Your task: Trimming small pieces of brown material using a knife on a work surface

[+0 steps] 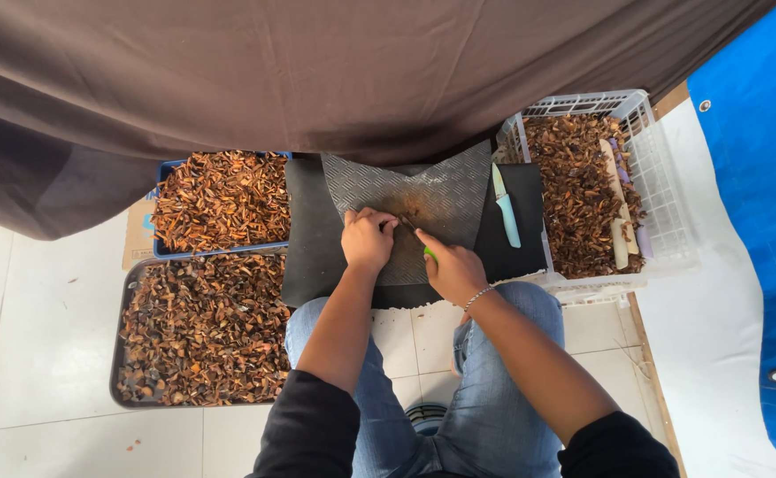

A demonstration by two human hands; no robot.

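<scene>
Knees in jeans (494, 354) right under the camera, so the person's sitting low on the tile floor (43, 310) with everything in arm's reach. Big brown cloth (317, 71) hangs over the top. Three containers of brown dried bits — dark tray (118, 354) and blue crate (165, 168) on the left, white basket (662, 204) on the right. One textured mat (441, 190) in the middle. Left hand (368, 241) fingers pinch a small piece (403, 217) down on the mat; right hand (453, 270) grips a green-handled knife (429, 255). A second, pale-handled knife (506, 208) lies spare.
</scene>
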